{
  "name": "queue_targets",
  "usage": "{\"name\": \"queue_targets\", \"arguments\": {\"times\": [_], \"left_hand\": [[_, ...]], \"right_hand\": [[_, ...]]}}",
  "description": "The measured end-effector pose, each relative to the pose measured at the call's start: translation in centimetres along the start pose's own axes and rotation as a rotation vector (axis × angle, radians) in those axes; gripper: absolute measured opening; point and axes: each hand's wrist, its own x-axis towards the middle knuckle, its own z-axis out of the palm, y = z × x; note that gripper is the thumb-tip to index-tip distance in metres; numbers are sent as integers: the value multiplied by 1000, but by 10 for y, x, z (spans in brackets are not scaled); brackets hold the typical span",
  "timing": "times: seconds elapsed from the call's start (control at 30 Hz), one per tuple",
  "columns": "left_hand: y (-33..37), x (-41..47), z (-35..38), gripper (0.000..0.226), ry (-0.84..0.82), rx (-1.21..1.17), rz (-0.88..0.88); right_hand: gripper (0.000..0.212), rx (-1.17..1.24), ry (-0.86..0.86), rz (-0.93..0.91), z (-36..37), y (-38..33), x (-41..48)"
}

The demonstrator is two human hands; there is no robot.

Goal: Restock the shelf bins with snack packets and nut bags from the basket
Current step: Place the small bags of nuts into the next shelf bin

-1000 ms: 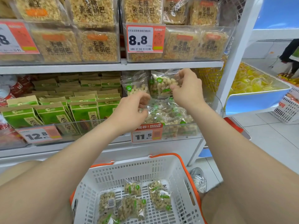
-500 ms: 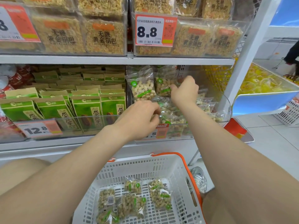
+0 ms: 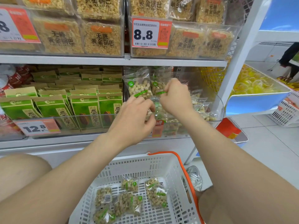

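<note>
A white basket (image 3: 142, 165) with an orange handle sits below my arms and holds several clear nut bags (image 3: 156, 194). On the middle shelf, a clear bin (image 3: 220, 104) holds more nut bags lying loose. Two nut bags stand upright at the bin's back left. The left upright bag (image 3: 139, 88) stands free. My right hand (image 3: 175, 97) pinches the lower edge of the right upright bag (image 3: 157, 84). My left hand (image 3: 135, 120) is just below and beside it, with its fingers curled on a bag at the bin's front.
Green seed packets (image 3: 84, 109) fill the bin to the left, behind a 12.8 tag (image 3: 37, 128). Rice-crisp packs (image 3: 102, 38) and an 8.8 tag (image 3: 151, 33) are on the shelf above. A blue tray of yellow goods (image 3: 255, 102) juts out at right. A person (image 3: 291, 57) stands far right.
My right hand has come down and left from the bin's upper back. My left hand has risen toward it, so the two now almost touch. The view has moved closer to the shelf.
</note>
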Motion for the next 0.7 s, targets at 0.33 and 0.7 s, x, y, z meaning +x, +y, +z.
{"name": "queue_targets", "arguments": {"times": [0.33,0.7], "left_hand": [[-4,-57,-4,39,-115,284,214],[-13,-96,58,27,-705,465,221]], "right_hand": [[17,12,-584,-316,-28,-14,-92],[23,-423,-1134,-205,84,70,-138]]}}
